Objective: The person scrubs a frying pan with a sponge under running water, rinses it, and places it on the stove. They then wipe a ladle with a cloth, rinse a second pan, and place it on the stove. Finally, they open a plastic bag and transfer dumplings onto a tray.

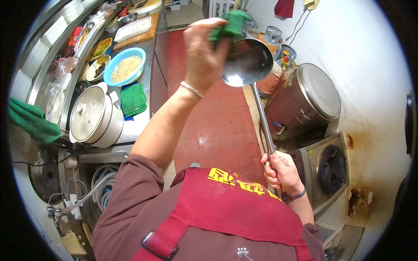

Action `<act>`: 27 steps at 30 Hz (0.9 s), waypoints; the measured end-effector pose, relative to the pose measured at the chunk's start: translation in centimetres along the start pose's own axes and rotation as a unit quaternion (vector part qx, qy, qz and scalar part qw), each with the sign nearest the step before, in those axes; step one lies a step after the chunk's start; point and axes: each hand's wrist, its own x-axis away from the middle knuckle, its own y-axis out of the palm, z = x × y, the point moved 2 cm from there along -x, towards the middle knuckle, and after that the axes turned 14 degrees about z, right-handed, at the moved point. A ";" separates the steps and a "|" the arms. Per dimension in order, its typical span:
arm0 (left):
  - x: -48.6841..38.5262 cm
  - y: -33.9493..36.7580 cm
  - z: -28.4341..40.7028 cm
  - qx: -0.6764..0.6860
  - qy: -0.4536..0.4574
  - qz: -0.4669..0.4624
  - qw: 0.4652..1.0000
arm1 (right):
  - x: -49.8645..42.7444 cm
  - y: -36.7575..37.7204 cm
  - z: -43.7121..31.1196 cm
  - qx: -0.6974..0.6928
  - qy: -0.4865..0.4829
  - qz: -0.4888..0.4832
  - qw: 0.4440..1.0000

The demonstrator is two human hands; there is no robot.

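Observation:
My right hand (pixel 283 174) grips the long metal handle of a large wok ladle (pixel 249 62) near its lower end, close to my apron. The ladle's bowl is raised, hollow side towards me, dark with a bright patch of glare. Blurred by motion, my left hand (pixel 203 57) holds a bunched green cloth (pixel 235 27) at the upper left rim of the bowl. The hand and cloth hide that part of the rim; whether the cloth touches the metal I cannot tell.
A steel counter (pixel 130 130) on the left carries a lidded white pot (pixel 86 112), a blue basin (pixel 141 70) of pale strips and a folded green cloth (pixel 134 99). To the right stand a tall lidded steel drum (pixel 287 104), gas cylinders (pixel 273 34) and a burner (pixel 331 169).

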 end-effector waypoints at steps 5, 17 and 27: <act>1.3 1.9 2.2 0.033 0.154 -0.293 0.943 | -0.6 0.6 0.2 0.074 -0.068 0.018 0.995; 5.5 -12.2 -11.2 -0.287 -0.074 -0.724 0.623 | -4.7 -1.4 1.0 0.015 -0.057 0.084 0.995; 11.1 -23.7 -27.8 -0.545 0.069 -0.434 0.714 | -6.1 -0.2 2.9 -0.070 0.020 0.178 0.981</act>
